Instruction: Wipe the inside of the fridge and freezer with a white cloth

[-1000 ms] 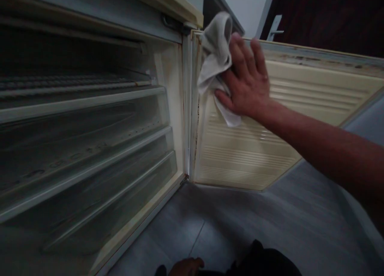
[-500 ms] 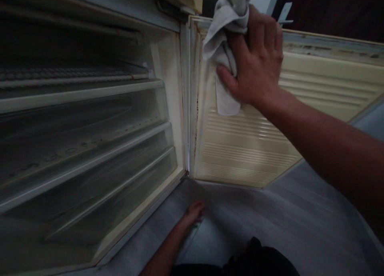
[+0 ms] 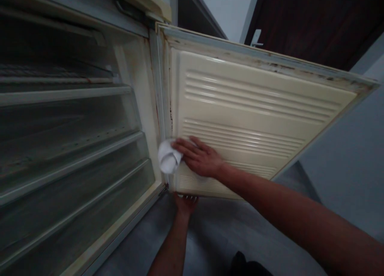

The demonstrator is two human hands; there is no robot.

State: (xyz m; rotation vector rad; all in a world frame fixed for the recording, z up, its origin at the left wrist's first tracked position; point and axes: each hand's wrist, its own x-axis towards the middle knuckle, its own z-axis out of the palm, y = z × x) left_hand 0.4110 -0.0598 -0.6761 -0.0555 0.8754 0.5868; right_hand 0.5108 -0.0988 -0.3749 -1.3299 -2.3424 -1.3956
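My right hand presses a white cloth against the inner face of a cream fridge door, low down by the hinge side. Its fingers lie stretched along the cloth, part of which is bunched past the fingertips. Below it, my left hand holds the door's bottom edge, with the fingers partly hidden under it. Dark specks and rust-coloured stains mark the door's seal and rim. The ribbed panel of the door is shiny.
To the left stands the open fridge, with clear-fronted drawers and a wire shelf above them. Grey floor lies below. Behind the door are a white wall and a dark brown room door with a metal handle.
My right hand has moved down the door with the cloth, from near its top to near its bottom. My left hand has risen from above the floor to the door's bottom edge.
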